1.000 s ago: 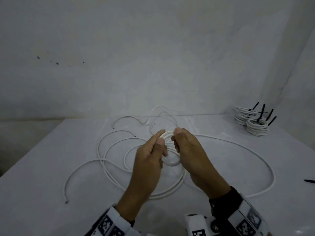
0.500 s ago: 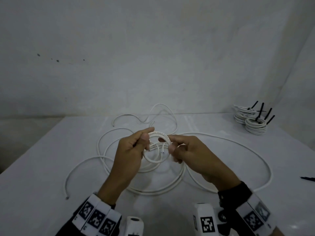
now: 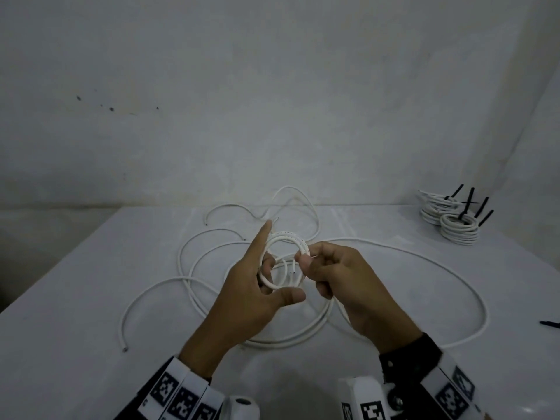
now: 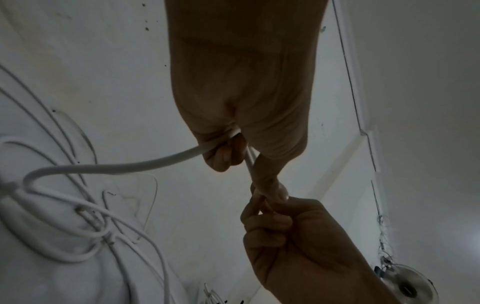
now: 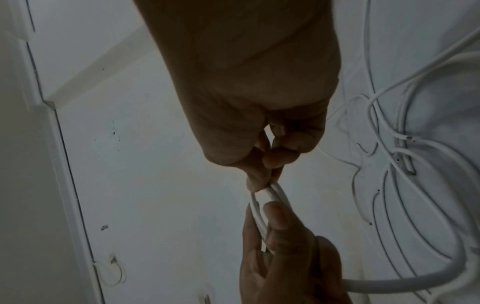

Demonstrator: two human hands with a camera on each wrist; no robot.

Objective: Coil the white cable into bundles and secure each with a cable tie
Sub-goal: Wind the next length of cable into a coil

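**Small coil held between both hands above surface**

A small loop of the white cable [image 3: 285, 237] is held up over the white surface [image 3: 75, 328]. Its right side is pinched by the right hand [image 3: 342, 286], fingers [image 3: 306, 263] curled round the strands. The left hand [image 3: 251, 286] has its lower fingers hooked through the loop's left side, index finger straight, thumb out. The rest of the cable is spread loose on the surface beneath. Finished bundles [image 3: 457, 228] with black cable ties [image 3: 468, 201] are stacked far right.
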